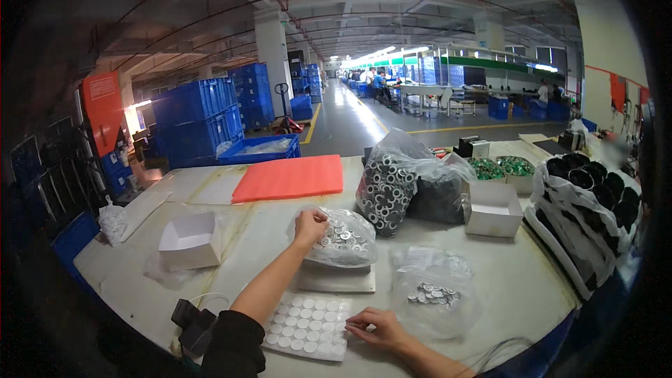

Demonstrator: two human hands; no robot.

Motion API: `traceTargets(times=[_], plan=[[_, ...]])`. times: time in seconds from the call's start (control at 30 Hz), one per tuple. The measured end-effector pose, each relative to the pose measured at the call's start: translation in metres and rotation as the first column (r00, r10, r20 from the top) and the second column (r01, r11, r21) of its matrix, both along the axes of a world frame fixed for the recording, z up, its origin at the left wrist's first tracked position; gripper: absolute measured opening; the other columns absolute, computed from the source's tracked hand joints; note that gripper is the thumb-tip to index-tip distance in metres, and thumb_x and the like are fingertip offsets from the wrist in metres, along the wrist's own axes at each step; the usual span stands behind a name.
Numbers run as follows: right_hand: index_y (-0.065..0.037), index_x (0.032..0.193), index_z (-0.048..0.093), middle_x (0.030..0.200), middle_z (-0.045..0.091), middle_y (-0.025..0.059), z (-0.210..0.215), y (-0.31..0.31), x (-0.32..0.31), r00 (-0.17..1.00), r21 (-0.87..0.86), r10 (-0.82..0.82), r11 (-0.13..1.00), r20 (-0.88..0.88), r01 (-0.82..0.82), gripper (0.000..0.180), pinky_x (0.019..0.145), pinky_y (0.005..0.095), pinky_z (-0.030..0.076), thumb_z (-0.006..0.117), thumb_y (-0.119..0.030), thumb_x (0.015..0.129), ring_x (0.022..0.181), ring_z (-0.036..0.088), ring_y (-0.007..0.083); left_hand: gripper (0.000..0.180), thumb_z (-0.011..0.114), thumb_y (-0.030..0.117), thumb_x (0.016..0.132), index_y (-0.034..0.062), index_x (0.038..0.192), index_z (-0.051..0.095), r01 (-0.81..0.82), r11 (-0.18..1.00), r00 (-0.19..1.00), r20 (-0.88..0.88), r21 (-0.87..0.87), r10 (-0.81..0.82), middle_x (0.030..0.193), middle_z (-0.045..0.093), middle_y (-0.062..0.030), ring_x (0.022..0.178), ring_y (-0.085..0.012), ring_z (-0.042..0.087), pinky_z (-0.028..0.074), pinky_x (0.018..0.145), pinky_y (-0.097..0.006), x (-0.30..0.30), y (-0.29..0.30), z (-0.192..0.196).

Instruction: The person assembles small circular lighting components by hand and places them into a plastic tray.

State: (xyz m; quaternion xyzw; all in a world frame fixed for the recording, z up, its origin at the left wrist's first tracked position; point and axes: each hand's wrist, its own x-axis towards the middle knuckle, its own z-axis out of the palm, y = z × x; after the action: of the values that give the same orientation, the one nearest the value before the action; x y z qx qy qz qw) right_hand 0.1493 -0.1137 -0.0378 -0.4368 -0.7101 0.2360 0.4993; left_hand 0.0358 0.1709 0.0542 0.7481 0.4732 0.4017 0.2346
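Observation:
My left hand [310,229] reaches to the left side of a clear plastic bag [360,255] full of small round white and metallic parts [343,238]. Its fingers are drawn together, and whatever is between them is hidden. The bag rests on a flat pale box or platform [336,280]. Nearer to me lies a white sheet with rows of round white discs [308,327], partly under my left forearm. At its right edge my right hand [376,327] has its fingertips pinched together; anything in them is too small to name. Right of it, another clear bag [434,311] holds silvery round parts [435,295].
A white open box [189,241] stands left, another [493,210] right. Red-orange foam sheets [290,177] lie at the back. Beyond the parts bag stands a large bag of ringed black pieces [386,192]. Black cylinders [588,182] fill a container at right; a black adapter [196,329] lies front left.

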Motion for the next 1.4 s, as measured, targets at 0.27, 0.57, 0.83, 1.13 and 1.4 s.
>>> traceTargets(times=[0.27, 0.57, 0.83, 1.13, 1.4], plan=[[0.000, 0.096, 0.066, 0.081, 0.065, 0.0093, -0.011, 0.014, 0.008, 0.941, 0.001, -0.113, 0.993, -0.320, 0.119, 0.018, 0.064, 0.0247, 0.052, 0.068, -0.009, 0.081, 0.070, 0.065, 0.0145, 0.021, 0.068, 0.018, 0.073, 0.0025, 0.086, 0.069, 0.007, 0.975, 0.982, -0.184, 0.224, 0.035, 0.080, 0.067, -0.0158, 0.073, -0.0240, 0.066, 0.050, 0.069, -0.034, -0.014, -0.023, -0.001], [0.004, 0.095, 0.065, 0.076, 0.067, 0.0094, 0.006, 0.004, -0.001, 0.840, -0.318, -0.326, 0.928, -0.433, 0.196, 0.022, 0.061, 0.0241, 0.052, 0.066, -0.015, 0.084, 0.069, 0.065, 0.0120, 0.017, 0.067, 0.022, 0.074, 0.0066, 0.082, 0.069, 0.436, 0.899, 0.864, -0.290, 0.026, -0.411, 0.078, 0.064, -0.0118, 0.075, -0.0264, 0.061, 0.048, 0.069, -0.036, -0.083, -0.190, -0.040], [0.004, 0.095, 0.065, 0.079, 0.067, 0.0075, 0.005, 0.002, -0.007, 0.869, -0.308, -0.270, 0.940, -0.415, 0.145, 0.018, 0.062, 0.0229, 0.052, 0.066, -0.010, 0.084, 0.069, 0.065, 0.0117, 0.020, 0.064, 0.026, 0.076, 0.0063, 0.079, 0.066, 0.442, 0.895, 0.721, -0.568, -0.064, -0.397, 0.080, 0.060, -0.0131, 0.078, -0.0301, 0.059, 0.048, 0.069, -0.040, -0.075, -0.193, -0.039], [0.005, 0.097, 0.065, 0.084, 0.068, 0.0095, 0.007, 0.000, -0.006, 0.866, -0.334, -0.181, 0.943, -0.466, 0.017, 0.021, 0.067, 0.0252, 0.054, 0.065, -0.013, 0.085, 0.074, 0.065, 0.0130, 0.016, 0.062, 0.017, 0.073, 0.0017, 0.077, 0.064, 0.526, 0.840, 0.627, -0.727, 0.133, -0.278, 0.079, 0.061, -0.0135, 0.078, -0.0305, 0.061, 0.049, 0.068, -0.041, -0.066, -0.197, -0.045], [0.004, 0.100, 0.064, 0.085, 0.068, 0.0084, -0.015, 0.008, -0.004, 0.858, -0.358, -0.171, 0.934, -0.485, -0.017, 0.024, 0.066, 0.0246, 0.052, 0.065, -0.015, 0.085, 0.073, 0.064, 0.0117, 0.025, 0.067, 0.026, 0.075, 0.0019, 0.081, 0.065, 0.485, 0.854, 0.738, -0.434, -0.190, -0.516, 0.074, 0.064, -0.0152, 0.069, -0.0294, 0.062, 0.048, 0.063, -0.037, -0.073, -0.184, -0.031]])
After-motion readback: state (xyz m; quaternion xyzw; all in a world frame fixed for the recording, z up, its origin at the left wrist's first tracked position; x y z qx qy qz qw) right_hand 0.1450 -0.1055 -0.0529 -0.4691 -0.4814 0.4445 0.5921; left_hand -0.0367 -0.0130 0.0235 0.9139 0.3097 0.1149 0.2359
